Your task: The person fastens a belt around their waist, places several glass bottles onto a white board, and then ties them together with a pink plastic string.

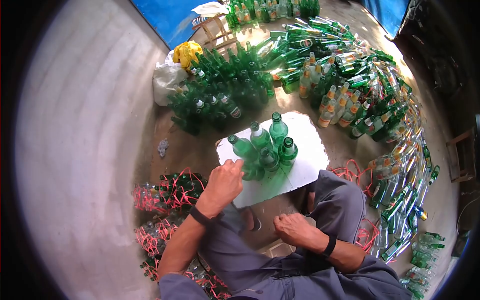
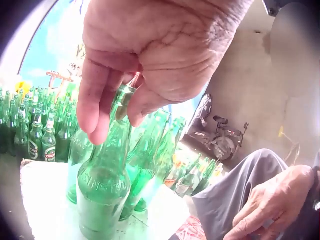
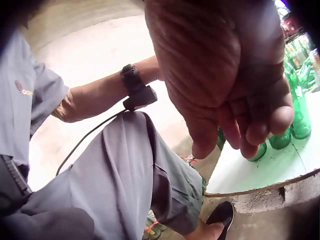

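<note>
My left hand (image 1: 225, 184) grips the neck of a green glass bottle (image 2: 102, 192) from above, thumb on one side and fingers on the other. That bottle has raised lettering on its shoulder and stands upright at the near left of a tight cluster of green bottles (image 1: 278, 131). The cluster stands on a white board (image 1: 307, 160) with ragged edges. Over the lap hangs my right hand (image 1: 296, 230), holding nothing, its fingers loosely curled in the right wrist view.
Many upright green bottles (image 1: 245, 90) stand behind the board. Lying bottles (image 1: 355, 65) form a long pile curving down the right side. Bottles bundled with pink twine (image 1: 150, 235) lie at left by the wall. A white sack (image 1: 169, 82) and a yellow bag (image 1: 187, 53) are farther back.
</note>
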`<state>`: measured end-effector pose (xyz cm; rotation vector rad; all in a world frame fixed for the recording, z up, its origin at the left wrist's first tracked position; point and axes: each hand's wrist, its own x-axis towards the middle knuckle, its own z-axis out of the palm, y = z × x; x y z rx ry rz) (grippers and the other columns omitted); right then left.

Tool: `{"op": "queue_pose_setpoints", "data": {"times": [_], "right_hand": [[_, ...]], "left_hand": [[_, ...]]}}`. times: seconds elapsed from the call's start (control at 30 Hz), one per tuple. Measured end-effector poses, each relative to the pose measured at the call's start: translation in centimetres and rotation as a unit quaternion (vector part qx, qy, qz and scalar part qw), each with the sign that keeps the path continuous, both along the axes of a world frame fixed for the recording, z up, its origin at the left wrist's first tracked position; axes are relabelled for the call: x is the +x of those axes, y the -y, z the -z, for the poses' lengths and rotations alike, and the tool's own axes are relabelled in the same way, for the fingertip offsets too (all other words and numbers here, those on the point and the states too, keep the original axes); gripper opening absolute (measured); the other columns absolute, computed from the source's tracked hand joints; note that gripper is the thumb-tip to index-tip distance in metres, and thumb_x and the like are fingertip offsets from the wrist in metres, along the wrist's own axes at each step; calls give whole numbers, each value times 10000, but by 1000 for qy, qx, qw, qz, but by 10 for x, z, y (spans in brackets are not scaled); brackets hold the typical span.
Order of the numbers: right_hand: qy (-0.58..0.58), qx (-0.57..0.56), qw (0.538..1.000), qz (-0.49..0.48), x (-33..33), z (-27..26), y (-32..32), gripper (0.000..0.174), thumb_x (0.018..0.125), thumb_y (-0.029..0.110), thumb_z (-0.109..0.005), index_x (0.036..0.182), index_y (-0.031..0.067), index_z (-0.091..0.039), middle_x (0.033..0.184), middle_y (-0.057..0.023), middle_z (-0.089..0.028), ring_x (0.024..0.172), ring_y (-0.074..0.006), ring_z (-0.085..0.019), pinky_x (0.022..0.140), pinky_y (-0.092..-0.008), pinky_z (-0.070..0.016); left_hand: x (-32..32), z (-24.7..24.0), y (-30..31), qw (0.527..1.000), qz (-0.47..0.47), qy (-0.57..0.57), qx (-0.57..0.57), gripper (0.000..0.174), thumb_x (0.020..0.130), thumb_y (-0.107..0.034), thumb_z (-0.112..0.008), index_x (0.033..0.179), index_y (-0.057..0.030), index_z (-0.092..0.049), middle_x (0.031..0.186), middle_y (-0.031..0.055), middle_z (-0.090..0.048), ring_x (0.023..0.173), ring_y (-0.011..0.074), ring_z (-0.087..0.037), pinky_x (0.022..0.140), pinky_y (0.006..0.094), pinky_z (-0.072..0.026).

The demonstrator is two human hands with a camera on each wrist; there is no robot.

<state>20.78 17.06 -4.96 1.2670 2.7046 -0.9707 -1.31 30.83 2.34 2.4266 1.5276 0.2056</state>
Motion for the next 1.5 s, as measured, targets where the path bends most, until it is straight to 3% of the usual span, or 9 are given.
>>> {"op": "queue_pose_setpoints", "data": {"times": [0.1,0.27,0.37,0.6,0.8,1.0,1.2,1.4,1.5], "right_hand": [[-34,41,998,19,-1,-6,2,104,763,81,-644,829,1,-644,801,-177,-666,729,-335,-701,588,-423,-555],[-5,54,998,15,2,-12,0,138,735,87,-667,842,-1,-672,807,-160,-675,740,-309,-704,588,-407,-556],[-40,31,999,-7,2,-6,1,151,821,78,-582,892,-51,-552,805,-213,-649,688,-360,-687,563,-442,-534],[-55,39,998,10,1,-7,1,115,766,92,-647,809,-9,-679,774,-177,-670,707,-327,-691,570,-417,-550],[-40,5,999,27,1,-12,1,131,797,74,-605,874,-33,-615,803,-186,-651,741,-346,-685,595,-444,-550],[-18,8,1000,-3,3,-16,-4,162,763,69,-618,881,-33,-574,811,-182,-635,722,-329,-673,580,-416,-530],[-1,-27,1000,-8,-6,-20,-16,378,884,336,-702,934,-1,-538,790,-161,-619,716,-302,-664,595,-402,-519],[32,-164,986,22,-17,-42,-40,394,954,254,-612,1215,-16,-494,978,-193,-587,882,-352,-608,693,-450,-487],[3,-149,988,33,-15,-33,-47,437,919,255,-653,1219,-24,-501,951,-191,-581,880,-362,-609,697,-453,-493]], "left_hand": [[3,3,-6,1000,-4,-7,10,233,865,-70,-668,1086,-11,-624,874,214,-640,815,407,-649,729,484,-535],[10,3,-17,999,-10,22,27,256,875,-104,-685,1108,-21,-619,889,211,-647,809,407,-657,706,480,-540],[14,1,-21,999,12,-3,46,233,890,-172,-670,1062,-44,-577,887,200,-649,754,396,-677,653,485,-557],[12,-23,-10,998,-15,-10,55,534,848,-275,-750,1311,-54,-599,1027,202,-708,783,347,-704,694,437,-560],[-64,-47,-21,986,-148,65,47,294,880,-256,-724,1041,-10,-712,859,166,-736,727,305,-728,684,385,-559],[-183,40,-49,961,-274,34,-31,316,877,-314,-682,998,-29,-745,851,199,-728,835,362,-718,777,442,-559],[-228,121,-86,940,-311,-41,-136,361,860,-326,-661,1059,-34,-734,999,229,-723,998,411,-686,900,483,-535],[-249,167,-157,944,-317,-54,-78,477,841,-255,-646,1241,6,-629,1198,252,-667,1160,428,-611,997,500,-487],[-273,184,-198,956,-286,-63,-23,506,842,-207,-639,1292,12,-563,1350,239,-567,1222,441,-530,1032,504,-458]]}}
